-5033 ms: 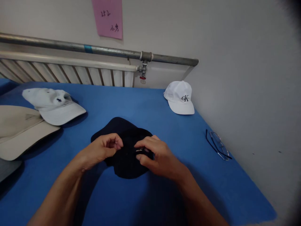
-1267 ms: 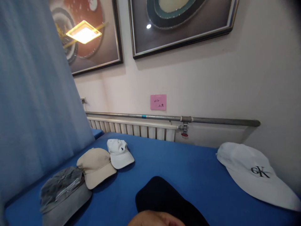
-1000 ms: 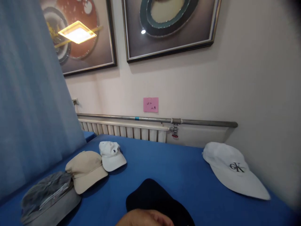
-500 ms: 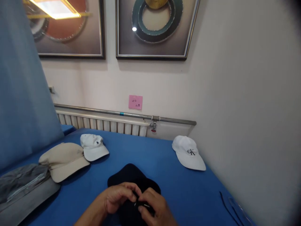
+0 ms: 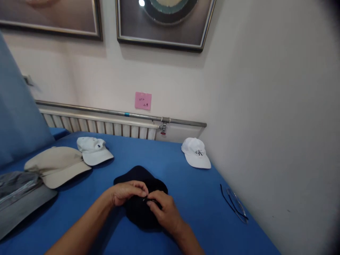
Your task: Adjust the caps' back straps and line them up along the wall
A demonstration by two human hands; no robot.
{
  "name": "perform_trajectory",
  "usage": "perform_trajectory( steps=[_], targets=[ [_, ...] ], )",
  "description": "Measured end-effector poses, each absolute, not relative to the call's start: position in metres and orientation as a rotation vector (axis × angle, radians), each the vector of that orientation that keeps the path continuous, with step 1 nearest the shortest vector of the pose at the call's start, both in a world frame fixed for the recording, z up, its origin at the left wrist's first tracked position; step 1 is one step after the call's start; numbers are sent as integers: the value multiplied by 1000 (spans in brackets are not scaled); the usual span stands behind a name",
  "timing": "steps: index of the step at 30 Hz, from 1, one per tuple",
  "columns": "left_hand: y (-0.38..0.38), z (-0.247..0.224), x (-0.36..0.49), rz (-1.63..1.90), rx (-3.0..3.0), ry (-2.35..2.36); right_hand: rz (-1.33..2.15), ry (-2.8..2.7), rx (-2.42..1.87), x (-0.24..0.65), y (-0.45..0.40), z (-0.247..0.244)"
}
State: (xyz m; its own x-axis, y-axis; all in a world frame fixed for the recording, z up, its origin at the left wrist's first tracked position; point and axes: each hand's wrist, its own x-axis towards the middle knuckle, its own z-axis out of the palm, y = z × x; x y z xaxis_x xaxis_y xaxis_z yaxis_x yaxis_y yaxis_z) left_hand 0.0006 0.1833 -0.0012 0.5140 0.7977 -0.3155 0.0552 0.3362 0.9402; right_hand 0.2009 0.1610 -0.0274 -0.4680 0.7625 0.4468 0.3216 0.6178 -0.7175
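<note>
A dark navy or black cap [image 5: 142,214] lies on the blue-covered table in front of me, its brim pointing away toward the wall. My left hand [image 5: 130,191] comes in from the left, thumb and fingertips pinched at the cap's back strap. From the right, my right hand [image 5: 163,209] pinches the strap [image 5: 148,200] between thumb and forefinger. A small shiny bit, perhaps a buckle, shows between the two hands. The fingertips hide most of the strap.
A white cap with black letters [image 5: 196,154] sits at the back right, with eyeglasses [image 5: 235,205] nearer me. Along the left lie a small white cap [image 5: 94,151], a beige cap [image 5: 60,166] and a grey cap [image 5: 23,203]. A radiator [image 5: 106,127] runs along the wall.
The view has tipped downward and shifted right, so the glasses show more fully. Both hands stay at the back strap of the dark cap, with fingers slightly rearranged.
</note>
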Motion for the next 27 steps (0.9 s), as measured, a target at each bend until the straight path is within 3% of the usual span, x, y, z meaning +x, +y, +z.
perform_trajectory(
  steps=[9, 16, 27],
  targets=[
    [199, 3, 6, 488, 1518, 1088, 1026, -1864, -985, 203, 166, -19],
    [190, 6, 7, 778, 1809, 1163, 1080, -1707, -1097, 200, 172, -24],
    [185, -4, -18, 425, 1622, 959, 999, -1777, -1114, 195, 173, -26]
  ],
)
